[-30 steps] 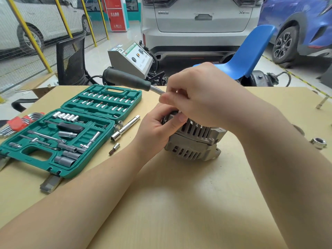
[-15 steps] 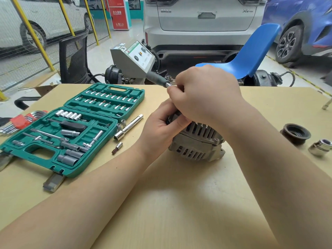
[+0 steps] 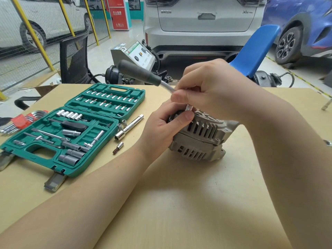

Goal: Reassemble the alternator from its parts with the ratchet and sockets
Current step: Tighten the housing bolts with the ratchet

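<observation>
The grey slotted alternator (image 3: 199, 141) stands on the wooden table (image 3: 179, 203) at the middle. My left hand (image 3: 161, 128) grips its left side, thumb on the top edge. Over the alternator's top, my right hand (image 3: 212, 87) is closed around the head of the ratchet (image 3: 142, 73). The ratchet's dark handle sticks out up and to the left. A small silver socket (image 3: 188, 107) shows under my right fingers, against the alternator's top. The ratchet head itself is hidden by my hand.
An open green socket case (image 3: 71, 130) lies at the left, with a red hex key set (image 3: 21, 120) beside it. An extension bar (image 3: 129, 127), small sockets (image 3: 122, 123) and a bit (image 3: 118, 147) lie loose between case and alternator. A blue chair (image 3: 255, 51) stands behind the table.
The ratchet handle swung from far left toward the back, then back out to the left. Both hands kept their hold. The view shifted, so the pulley and nut at the right went out of sight.
</observation>
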